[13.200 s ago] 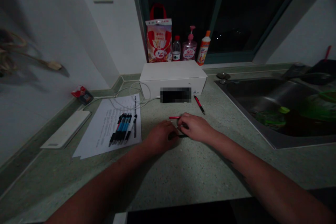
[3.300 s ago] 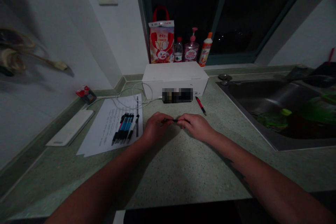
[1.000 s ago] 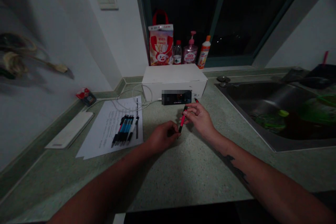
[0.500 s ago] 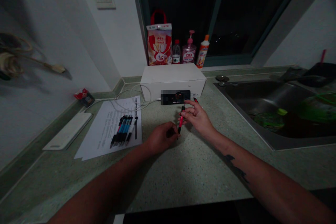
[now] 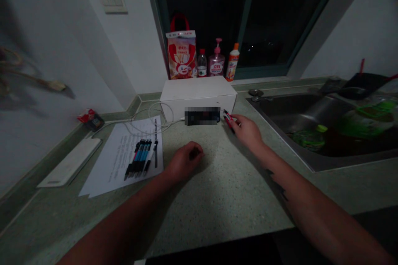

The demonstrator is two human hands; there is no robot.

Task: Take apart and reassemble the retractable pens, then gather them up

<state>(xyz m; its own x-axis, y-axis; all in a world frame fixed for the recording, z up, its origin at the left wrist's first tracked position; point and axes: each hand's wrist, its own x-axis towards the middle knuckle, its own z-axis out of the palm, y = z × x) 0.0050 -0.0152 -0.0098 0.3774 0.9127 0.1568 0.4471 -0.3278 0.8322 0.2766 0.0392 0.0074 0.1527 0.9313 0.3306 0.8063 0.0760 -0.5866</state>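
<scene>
My right hand (image 5: 247, 131) is closed around a red and black pen (image 5: 228, 116), just right of the phone. Another red pen may lie beside it, but the fingers hide too much to tell. Curled on the countertop, my left hand (image 5: 185, 159) has nothing visible between its fingers. A dark phone (image 5: 203, 116), its screen blurred out, leans against the front of a white box (image 5: 199, 89). To the left, several pens (image 5: 141, 159) with black, blue and white barrels lie side by side on printed paper sheets (image 5: 108, 161).
A white cable (image 5: 168, 124) loops from the phone across the paper. At left are a flat white object (image 5: 70, 163) and a small red and black pack (image 5: 91, 120). Bottles and a printed bag (image 5: 182, 56) stand behind the box. A metal sink (image 5: 280, 132) lies right.
My right hand has carried the red pen away from my left hand, back and right to beside the phone. My left hand has let go of the pen. The view has shifted slightly.
</scene>
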